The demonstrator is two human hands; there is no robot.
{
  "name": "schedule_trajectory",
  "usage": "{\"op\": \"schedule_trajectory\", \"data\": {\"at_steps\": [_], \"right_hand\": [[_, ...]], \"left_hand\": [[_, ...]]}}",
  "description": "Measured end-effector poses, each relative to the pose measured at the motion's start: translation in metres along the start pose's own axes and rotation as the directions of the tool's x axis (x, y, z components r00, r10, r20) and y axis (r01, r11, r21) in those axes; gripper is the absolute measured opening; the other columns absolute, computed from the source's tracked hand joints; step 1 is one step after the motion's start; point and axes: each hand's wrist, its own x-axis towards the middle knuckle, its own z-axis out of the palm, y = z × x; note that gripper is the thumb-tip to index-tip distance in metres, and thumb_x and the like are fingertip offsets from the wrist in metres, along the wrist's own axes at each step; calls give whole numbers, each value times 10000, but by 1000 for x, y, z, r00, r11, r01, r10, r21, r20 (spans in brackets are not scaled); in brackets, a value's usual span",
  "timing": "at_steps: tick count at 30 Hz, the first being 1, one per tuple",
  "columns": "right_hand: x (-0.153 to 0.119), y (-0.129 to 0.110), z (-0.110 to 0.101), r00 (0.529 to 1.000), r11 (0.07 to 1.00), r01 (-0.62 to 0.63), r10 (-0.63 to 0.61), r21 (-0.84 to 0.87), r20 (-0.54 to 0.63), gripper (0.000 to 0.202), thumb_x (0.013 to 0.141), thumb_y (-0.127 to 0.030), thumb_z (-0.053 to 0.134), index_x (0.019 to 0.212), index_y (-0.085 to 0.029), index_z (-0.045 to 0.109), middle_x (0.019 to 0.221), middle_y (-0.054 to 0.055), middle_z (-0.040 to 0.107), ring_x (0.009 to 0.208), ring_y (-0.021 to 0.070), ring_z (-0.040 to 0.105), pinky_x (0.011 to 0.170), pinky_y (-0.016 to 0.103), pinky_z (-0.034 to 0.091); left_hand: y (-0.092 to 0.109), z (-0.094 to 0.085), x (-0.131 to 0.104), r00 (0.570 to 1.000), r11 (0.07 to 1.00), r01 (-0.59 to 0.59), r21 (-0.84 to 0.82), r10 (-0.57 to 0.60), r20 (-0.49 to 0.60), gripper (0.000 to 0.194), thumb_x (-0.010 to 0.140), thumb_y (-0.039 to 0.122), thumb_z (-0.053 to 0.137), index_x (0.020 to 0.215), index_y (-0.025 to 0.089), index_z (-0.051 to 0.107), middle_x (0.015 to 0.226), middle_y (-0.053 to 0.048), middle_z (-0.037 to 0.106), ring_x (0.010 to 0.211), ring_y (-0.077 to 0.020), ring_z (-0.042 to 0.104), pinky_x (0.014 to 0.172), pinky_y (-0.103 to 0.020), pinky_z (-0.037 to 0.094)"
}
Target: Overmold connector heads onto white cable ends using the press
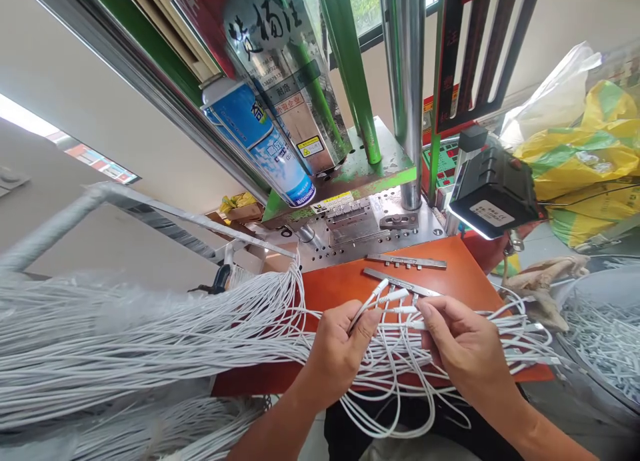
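My left hand (pixel 343 344) is closed around a slim dark metal tool (pixel 356 319); its tip lies among white cable ends, and its exact kind is hidden by my fingers. My right hand (pixel 463 341) pinches a white cable plug (pixel 406 309) between thumb and fingers, a short way right of my left hand. Beyond the hands, more white plugs (pixel 394 295) rest close to a metal mold bar (pixel 400 282) with small fittings. A second mold bar (pixel 406 261) lies behind it. White cables (pixel 400 381) loop beneath both hands over the orange tabletop (pixel 330 287).
A green-framed press with a metal mold block (pixel 350 224) stands at the back, a blue spray can (pixel 265 141) before it. A black lamp (pixel 495 191) is at the right. Bundled white cables (pixel 150 347) stretch left; a tub of white scraps (pixel 607 334) sits far right.
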Motion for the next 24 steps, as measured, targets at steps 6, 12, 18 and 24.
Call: {"op": "schedule_trajectory", "data": {"at_steps": [6, 12, 18, 24], "right_hand": [[29, 10, -42, 966, 877, 241, -258, -416, 15, 379, 1044, -538, 447, 1191, -241, 631, 1025, 99, 729, 885, 258, 699, 834, 410, 550], [57, 47, -59, 860, 333, 476, -368, -814, 352, 283, 1051, -323, 403, 1125, -208, 650, 1070, 124, 662, 947, 288, 575, 834, 449, 467], [64, 53, -39, 848, 295, 491, -379, -820, 371, 223, 1064, -276, 397, 1061, -202, 607, 987, 100, 599, 912, 269, 525, 813, 414, 445], [79, 43, -50, 839, 462, 524, -424, -716, 341, 199, 1075, -341, 397, 1068, -233, 564, 980, 86, 576, 925, 264, 540, 841, 421, 455]], "left_hand": [[-19, -105, 47, 521, 942, -86, 324, 320, -792, 461, 1045, 566, 385, 1049, 168, 618, 835, -52, 626, 754, -188, 597, 765, -329, 511], [-40, -67, 47, 726, 655, -111, 748, 567, -389, 408, 1035, 349, 492, 1400, 169, 516, 1412, -169, 544, 1365, -286, 467, 1182, -465, 364], [-42, 62, 18, 912, 620, -356, 699, 395, 114, 378, 1008, 392, 573, 1365, 266, 574, 1320, -67, 605, 1199, -272, 519, 1137, -510, 381], [-68, 65, 8, 858, 592, -452, 668, 494, 143, 306, 990, 499, 556, 1006, 202, 629, 1019, -63, 632, 942, -245, 545, 864, -419, 452]]}}
